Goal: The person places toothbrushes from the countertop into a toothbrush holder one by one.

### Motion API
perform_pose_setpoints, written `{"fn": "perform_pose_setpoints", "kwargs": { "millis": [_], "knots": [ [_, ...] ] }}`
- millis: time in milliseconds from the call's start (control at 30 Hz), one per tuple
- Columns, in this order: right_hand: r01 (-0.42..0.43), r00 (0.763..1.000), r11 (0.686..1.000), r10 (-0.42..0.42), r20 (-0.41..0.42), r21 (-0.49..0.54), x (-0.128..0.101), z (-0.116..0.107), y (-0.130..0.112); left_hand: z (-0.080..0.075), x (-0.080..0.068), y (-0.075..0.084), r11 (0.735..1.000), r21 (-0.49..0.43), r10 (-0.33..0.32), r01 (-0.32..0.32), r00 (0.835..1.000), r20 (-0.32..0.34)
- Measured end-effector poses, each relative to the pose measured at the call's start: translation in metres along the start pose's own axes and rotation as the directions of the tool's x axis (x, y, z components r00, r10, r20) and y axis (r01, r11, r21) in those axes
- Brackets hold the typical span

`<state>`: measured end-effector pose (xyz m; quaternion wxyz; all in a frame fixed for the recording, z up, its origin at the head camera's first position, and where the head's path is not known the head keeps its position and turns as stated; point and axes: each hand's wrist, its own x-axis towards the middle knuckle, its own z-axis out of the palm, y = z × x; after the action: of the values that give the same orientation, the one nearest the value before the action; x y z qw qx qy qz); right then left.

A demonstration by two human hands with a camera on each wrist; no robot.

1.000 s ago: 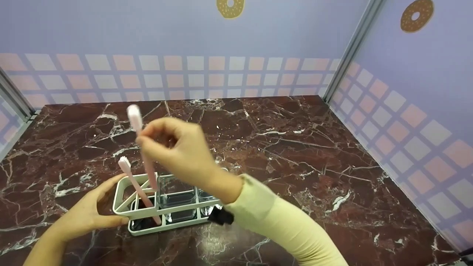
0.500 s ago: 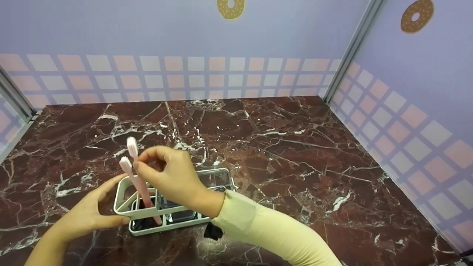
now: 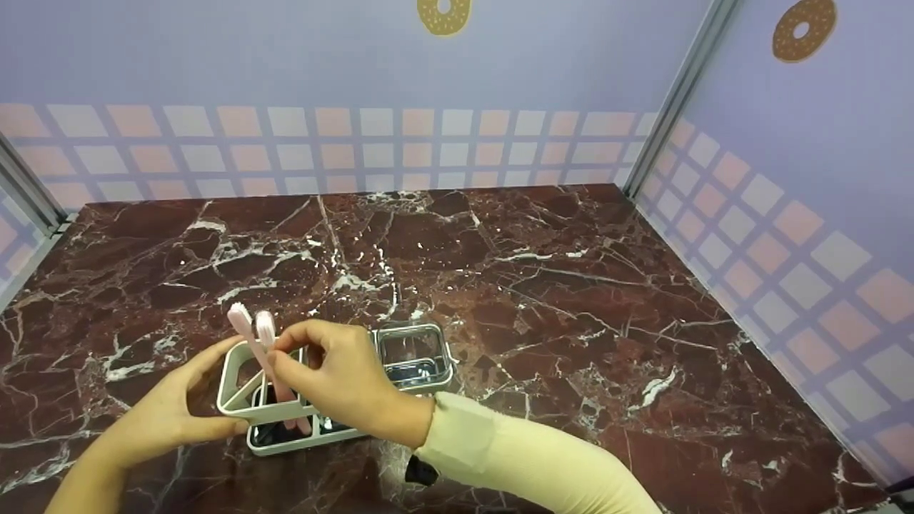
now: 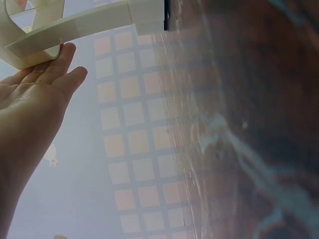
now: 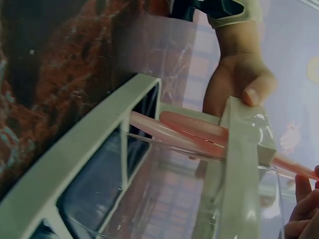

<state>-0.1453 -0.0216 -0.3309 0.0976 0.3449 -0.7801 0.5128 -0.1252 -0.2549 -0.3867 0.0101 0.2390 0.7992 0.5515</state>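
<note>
A white compartment holder (image 3: 239, 410) stands near the front left of the marble counter. Two pink toothbrushes lean in its left compartment, heads up: one (image 3: 240, 318) and a second (image 3: 265, 327) beside it. My right hand (image 3: 280, 351) pinches the second toothbrush just below its head. My left hand (image 3: 214, 389) grips the holder's left end, thumb in front and fingers behind. The left wrist view shows that hand (image 4: 47, 79) against the white frame (image 4: 94, 20). The right wrist view shows both pink handles (image 5: 199, 125) crossing inside the frame (image 5: 99, 134).
A clear square cup (image 3: 413, 353) sits in the holder's right compartment. The dark red marble counter (image 3: 571, 300) stretches back and right to tiled walls (image 3: 400, 150). A black strap (image 3: 418, 471) shows under my right sleeve.
My right hand has come down with the second toothbrush, lowering it into the left compartment beside the first. The left hand and holder have stayed put.
</note>
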Motion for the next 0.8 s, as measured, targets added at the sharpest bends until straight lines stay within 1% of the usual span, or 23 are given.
{"fn": "perform_pose_setpoints", "kwargs": {
  "millis": [100,367,467,567,633,733,800],
  "knots": [
    [-0.002,1.000,1.000,0.002,0.006,-0.026,-0.0044,0.0018,0.0026,-0.0003,-0.0006,-0.0016,1.000,-0.004,0.007,-0.007,1.000,0.001],
    [0.007,1.000,0.990,-0.004,0.019,-0.139,-0.0100,0.0038,0.0058,0.0004,-0.0013,-0.0016,0.999,0.046,0.001,0.000,1.000,-0.025],
    [0.012,1.000,0.989,-0.008,0.023,-0.150,-0.0095,0.0032,0.0061,0.0005,-0.0014,-0.0018,1.000,0.023,0.005,-0.005,1.000,-0.018],
    [-0.004,1.000,0.989,0.008,0.027,-0.148,-0.0087,0.0019,0.0064,0.0004,-0.0014,-0.0023,1.000,0.007,0.011,-0.011,1.000,-0.013],
    [-0.023,0.999,0.989,0.028,0.030,-0.145,-0.0084,0.0009,0.0069,0.0003,-0.0014,-0.0022,1.000,0.019,0.011,-0.011,1.000,-0.019],
    [-0.040,0.999,0.985,0.045,0.025,-0.168,-0.0076,-0.0013,0.0085,0.0004,-0.0010,-0.0008,0.998,0.057,0.015,-0.013,0.999,-0.029],
    [-0.052,0.998,0.983,0.057,0.024,-0.176,-0.0071,-0.0031,0.0096,0.0008,-0.0007,0.0013,0.998,0.056,0.008,-0.006,1.000,-0.027]
  ]
}}
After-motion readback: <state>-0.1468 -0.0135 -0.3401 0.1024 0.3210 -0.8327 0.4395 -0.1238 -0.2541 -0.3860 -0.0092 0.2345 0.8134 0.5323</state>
